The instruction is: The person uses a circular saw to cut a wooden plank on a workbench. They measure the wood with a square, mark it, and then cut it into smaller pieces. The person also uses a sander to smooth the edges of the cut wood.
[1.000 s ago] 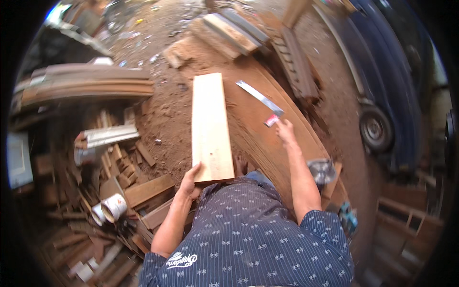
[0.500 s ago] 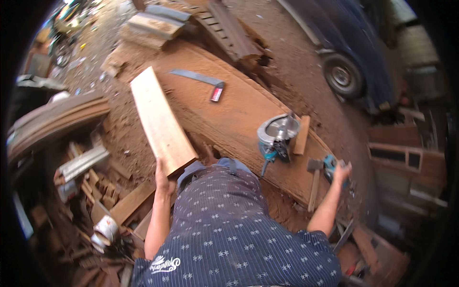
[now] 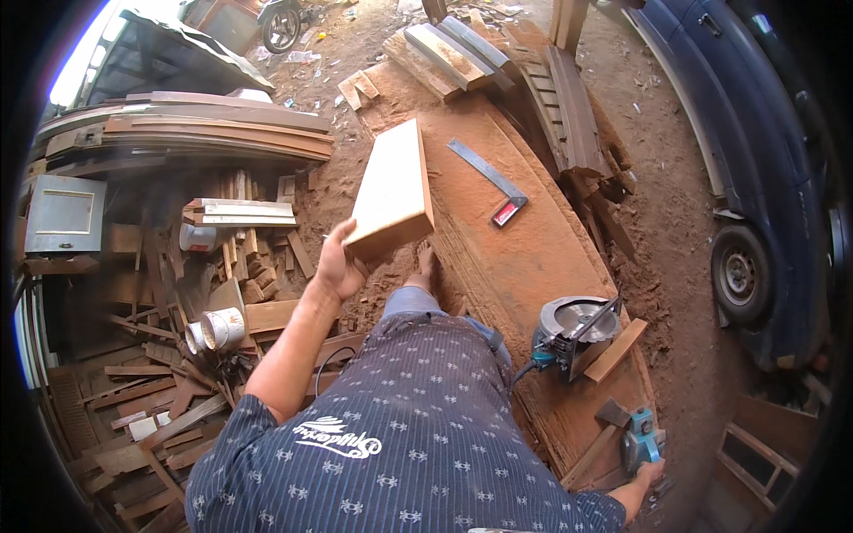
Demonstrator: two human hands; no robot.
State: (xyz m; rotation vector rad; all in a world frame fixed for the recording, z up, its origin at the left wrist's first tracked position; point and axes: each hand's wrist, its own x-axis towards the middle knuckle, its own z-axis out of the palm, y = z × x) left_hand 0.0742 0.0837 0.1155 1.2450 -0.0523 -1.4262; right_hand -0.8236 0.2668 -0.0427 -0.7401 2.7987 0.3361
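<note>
My left hand (image 3: 339, 265) grips the near end of a pale, planed wooden board (image 3: 391, 182), tilted up beside the bench. At the bench's near right end, my right hand (image 3: 650, 474) is closed on the handle of a teal electric planer (image 3: 640, 437). Against the planer lies a hammer (image 3: 613, 412) with a wooden handle. A circular saw (image 3: 573, 329), its round blade showing, sits on the thick plank bench (image 3: 498, 258), next to a small wood strip (image 3: 617, 350). Farther up the bench lies a try square (image 3: 489, 171) with a metal blade.
Stacked timber (image 3: 453, 58) rests at the bench's far end. To my left are long boards (image 3: 213, 124), a heap of offcuts (image 3: 151, 400) and white buckets (image 3: 222, 329). A dark blue vehicle (image 3: 737, 178) stands at the right. A bare foot (image 3: 426, 259) is beside the bench.
The view has swung left, so the bench appears farther right. My left hand has lifted and tilted the board, showing its end and edge. My right hand stays at the planer.
</note>
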